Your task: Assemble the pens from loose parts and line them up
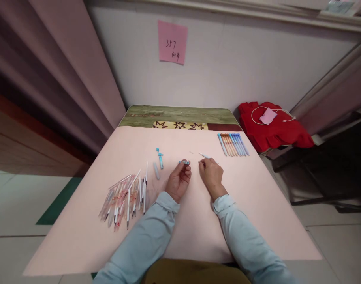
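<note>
In the head view, a person sits at a desk [195,228] laid with a pale pink cover, and the left hand [179,179] pinches a small cyan pen piece [185,162] between thumb and fingers, its long axis lying roughly crosswise. That cyan pen piece serves as the landmark. The right hand [210,173] is just to its right, apart from it, palm down with thumb and fingertips drawn together; whether that grip has anything tiny in it cannot be told.

The relation that matters is between the cyan pen piece and the white-tipped light-blue pen [204,155]. The pen lies to the right of the piece and a little farther from the person, its long axis slanting so that the white tip points left and away, while the other end passes behind the right hand. The right hand is much the nearer to it; contact is hidden.

A thin, tiny piece [191,152] lies just beyond the cyan pen piece, too small to identify. To the left of the landmark are a grey-blue pen sleeve [156,170] and cyan clip parts [160,160]; farther left and nearer the person spreads a pile of refills and clear pen barrels [124,199]. Well to its right, and farther away, stands a neat row of cyan, orange and blue pens [233,144]
</note>
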Demonstrator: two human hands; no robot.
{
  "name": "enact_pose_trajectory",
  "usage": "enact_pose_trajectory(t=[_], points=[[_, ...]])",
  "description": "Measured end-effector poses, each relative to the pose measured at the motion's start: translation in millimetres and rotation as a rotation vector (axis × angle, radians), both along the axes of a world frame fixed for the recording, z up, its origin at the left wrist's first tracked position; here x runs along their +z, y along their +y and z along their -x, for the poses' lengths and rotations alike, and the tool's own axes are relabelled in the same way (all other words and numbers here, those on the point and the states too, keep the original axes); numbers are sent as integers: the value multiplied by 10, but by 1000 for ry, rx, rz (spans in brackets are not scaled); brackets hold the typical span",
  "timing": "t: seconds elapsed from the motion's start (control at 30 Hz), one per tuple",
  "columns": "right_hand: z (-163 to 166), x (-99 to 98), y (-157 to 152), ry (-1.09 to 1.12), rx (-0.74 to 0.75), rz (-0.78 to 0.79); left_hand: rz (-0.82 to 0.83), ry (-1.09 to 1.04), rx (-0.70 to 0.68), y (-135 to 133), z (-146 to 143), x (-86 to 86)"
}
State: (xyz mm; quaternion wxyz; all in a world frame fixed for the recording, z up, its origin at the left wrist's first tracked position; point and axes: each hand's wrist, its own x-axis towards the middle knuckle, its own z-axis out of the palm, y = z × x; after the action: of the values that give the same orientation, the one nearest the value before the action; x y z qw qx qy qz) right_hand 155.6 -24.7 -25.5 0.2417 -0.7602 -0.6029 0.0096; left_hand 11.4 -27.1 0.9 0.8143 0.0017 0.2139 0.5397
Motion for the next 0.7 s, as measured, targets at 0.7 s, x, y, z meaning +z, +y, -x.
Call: enact_pose_trajectory(t=[0.7], points=[[202, 391, -445, 892, 272, -300, 0, 57, -5, -17, -23, -65]])
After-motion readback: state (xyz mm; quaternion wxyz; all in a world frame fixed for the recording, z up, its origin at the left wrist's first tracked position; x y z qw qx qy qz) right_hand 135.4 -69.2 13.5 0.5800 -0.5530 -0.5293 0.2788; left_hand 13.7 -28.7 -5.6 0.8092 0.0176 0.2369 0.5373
